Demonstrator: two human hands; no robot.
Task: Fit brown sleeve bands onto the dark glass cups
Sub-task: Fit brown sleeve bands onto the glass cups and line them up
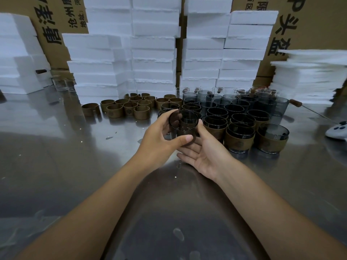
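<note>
A shiny steel table [56, 166] fills the lower frame. Its surface gives back soft, dull reflections and is dotted with small crumbs. Along its far side, across the upper middle, stand tall stacks of white foam blocks [154, 44], with another stack at the upper left. Behind them rise brown cardboard boxes [309, 19] printed with large black characters. At the right edge, thin white foam sheets [308, 77] lie piled.
</note>
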